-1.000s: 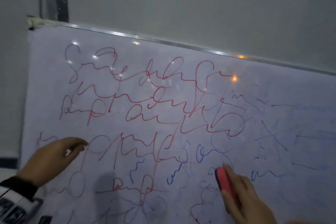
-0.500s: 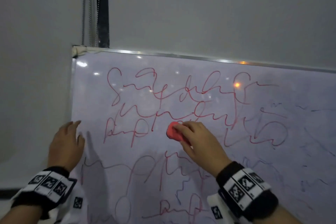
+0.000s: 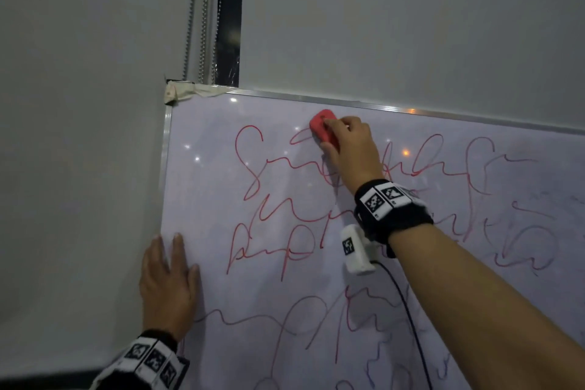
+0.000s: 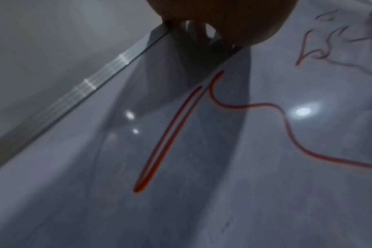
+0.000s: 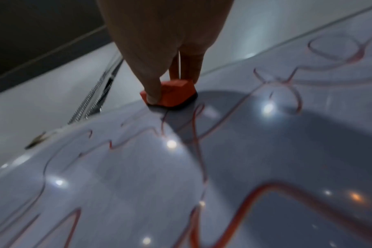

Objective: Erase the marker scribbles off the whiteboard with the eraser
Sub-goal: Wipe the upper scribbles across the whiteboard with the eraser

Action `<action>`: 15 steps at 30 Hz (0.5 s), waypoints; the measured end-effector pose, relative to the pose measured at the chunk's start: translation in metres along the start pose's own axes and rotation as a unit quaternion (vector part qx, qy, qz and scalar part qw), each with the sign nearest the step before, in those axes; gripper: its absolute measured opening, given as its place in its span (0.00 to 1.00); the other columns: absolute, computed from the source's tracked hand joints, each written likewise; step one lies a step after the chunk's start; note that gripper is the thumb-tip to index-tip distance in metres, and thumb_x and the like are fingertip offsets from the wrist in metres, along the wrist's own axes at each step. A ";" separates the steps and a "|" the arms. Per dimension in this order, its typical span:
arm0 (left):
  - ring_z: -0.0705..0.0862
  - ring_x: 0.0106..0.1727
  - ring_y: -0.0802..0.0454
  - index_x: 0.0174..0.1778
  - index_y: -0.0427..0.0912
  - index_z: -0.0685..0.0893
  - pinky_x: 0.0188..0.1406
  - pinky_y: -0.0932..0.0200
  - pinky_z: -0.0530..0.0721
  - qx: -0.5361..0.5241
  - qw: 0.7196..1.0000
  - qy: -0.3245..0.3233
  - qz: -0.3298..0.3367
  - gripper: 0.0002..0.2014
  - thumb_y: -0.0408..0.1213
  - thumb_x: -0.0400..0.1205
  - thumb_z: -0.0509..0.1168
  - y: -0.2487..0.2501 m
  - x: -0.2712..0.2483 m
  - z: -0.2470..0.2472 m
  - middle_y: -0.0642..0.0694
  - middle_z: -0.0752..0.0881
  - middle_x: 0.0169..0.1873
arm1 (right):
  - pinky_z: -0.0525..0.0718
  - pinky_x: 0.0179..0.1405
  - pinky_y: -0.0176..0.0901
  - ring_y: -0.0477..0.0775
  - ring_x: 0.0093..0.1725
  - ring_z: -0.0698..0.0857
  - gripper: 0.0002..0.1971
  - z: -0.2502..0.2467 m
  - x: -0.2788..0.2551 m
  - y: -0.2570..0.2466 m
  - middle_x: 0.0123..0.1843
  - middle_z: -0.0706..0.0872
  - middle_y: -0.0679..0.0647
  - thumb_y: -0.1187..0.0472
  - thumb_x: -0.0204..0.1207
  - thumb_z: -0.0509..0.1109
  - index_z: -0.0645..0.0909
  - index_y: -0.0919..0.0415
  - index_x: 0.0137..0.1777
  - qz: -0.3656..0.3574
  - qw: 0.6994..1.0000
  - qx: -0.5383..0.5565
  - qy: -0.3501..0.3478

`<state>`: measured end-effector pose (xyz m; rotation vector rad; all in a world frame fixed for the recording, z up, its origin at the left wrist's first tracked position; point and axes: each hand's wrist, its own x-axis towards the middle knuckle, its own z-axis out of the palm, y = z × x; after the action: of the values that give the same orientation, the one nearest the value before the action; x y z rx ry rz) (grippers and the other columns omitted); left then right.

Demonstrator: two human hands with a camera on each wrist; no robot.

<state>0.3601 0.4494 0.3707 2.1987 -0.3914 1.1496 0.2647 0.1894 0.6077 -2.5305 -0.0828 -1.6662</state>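
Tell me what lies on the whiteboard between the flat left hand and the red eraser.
In the head view, red marker scribbles cross the board between the left hand and the red eraser gripped by the right hand.

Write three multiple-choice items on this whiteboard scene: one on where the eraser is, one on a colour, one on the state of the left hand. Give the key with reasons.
1. Where on the white metal-framed whiteboard is the red block eraser?
A. near the top edge
B. at the bottom edge
C. off the board

2. What colour are the marker scribbles nearest the left frame?
A. green
B. red
C. black

3. How does the left hand lie?
A. curled round a marker
B. flat, fingers straight on the board
C. lifted clear of the board

Key: 1 A, the eraser sits just under the top frame in the grip of the right hand. 2 B, those loops are red. 3 B, the head view shows the palm and straight fingers pressed on the board by its left edge.
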 end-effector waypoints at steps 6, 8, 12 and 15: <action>0.61 0.72 0.26 0.77 0.36 0.65 0.65 0.23 0.64 -0.029 0.999 0.017 -0.013 0.31 0.51 0.81 0.48 0.014 0.031 -0.007 0.24 0.61 0.75 | 0.84 0.46 0.56 0.69 0.50 0.82 0.17 0.030 -0.038 -0.011 0.54 0.83 0.68 0.60 0.75 0.65 0.81 0.65 0.62 -0.155 0.987 -0.048 -0.009; 0.59 0.75 0.26 0.79 0.38 0.62 0.68 0.25 0.61 -0.009 1.000 0.022 0.011 0.31 0.52 0.82 0.47 0.018 0.050 -0.012 0.25 0.59 0.76 | 0.84 0.48 0.55 0.64 0.50 0.82 0.18 0.023 -0.033 0.007 0.54 0.84 0.63 0.52 0.77 0.62 0.82 0.59 0.61 -0.175 0.982 -0.074 -0.021; 0.41 0.82 0.41 0.83 0.45 0.50 0.79 0.43 0.38 0.050 0.989 0.036 0.137 0.30 0.54 0.86 0.40 0.029 0.084 -0.017 0.36 0.49 0.82 | 0.79 0.58 0.63 0.68 0.59 0.76 0.19 0.013 -0.017 0.026 0.61 0.79 0.68 0.58 0.78 0.67 0.77 0.63 0.68 -0.032 0.994 -0.056 0.085; 0.31 0.81 0.51 0.83 0.46 0.45 0.78 0.57 0.29 0.054 0.981 0.030 0.186 0.29 0.55 0.87 0.34 0.045 0.120 -0.020 0.41 0.43 0.82 | 0.84 0.49 0.62 0.71 0.53 0.79 0.24 0.034 -0.035 -0.006 0.57 0.80 0.72 0.66 0.72 0.74 0.75 0.65 0.69 -0.087 0.994 -0.015 0.062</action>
<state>0.3936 0.4309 0.4946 2.2363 -0.7547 1.4595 0.2810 0.1996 0.5625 -2.4974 -0.2764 -1.8974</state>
